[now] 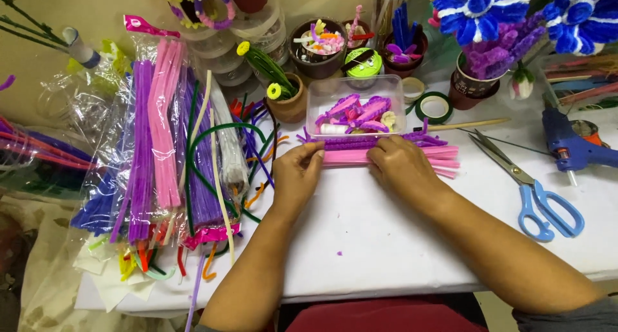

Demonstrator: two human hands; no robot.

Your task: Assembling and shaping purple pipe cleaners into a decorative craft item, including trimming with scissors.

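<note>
A bundle of pink pipe cleaners [351,156] lies flat on the white table [373,235], with purple ones [360,142] just behind it. My left hand [295,177] pinches the bundle's left end. My right hand [402,168] rests over its middle and grips it, and the pink ends stick out to the right past my fingers. Both hands sit in front of a clear plastic box [356,94] of purple and pink pipe-cleaner pieces.
Bags of pink, purple and green pipe cleaners [164,145] fill the left side. Blue-handled scissors [534,193] and a blue glue gun [570,145] lie at the right. Pots of pipe-cleaner flowers [483,42], a green tape roll [434,106] and a wooden stick [473,123] stand behind.
</note>
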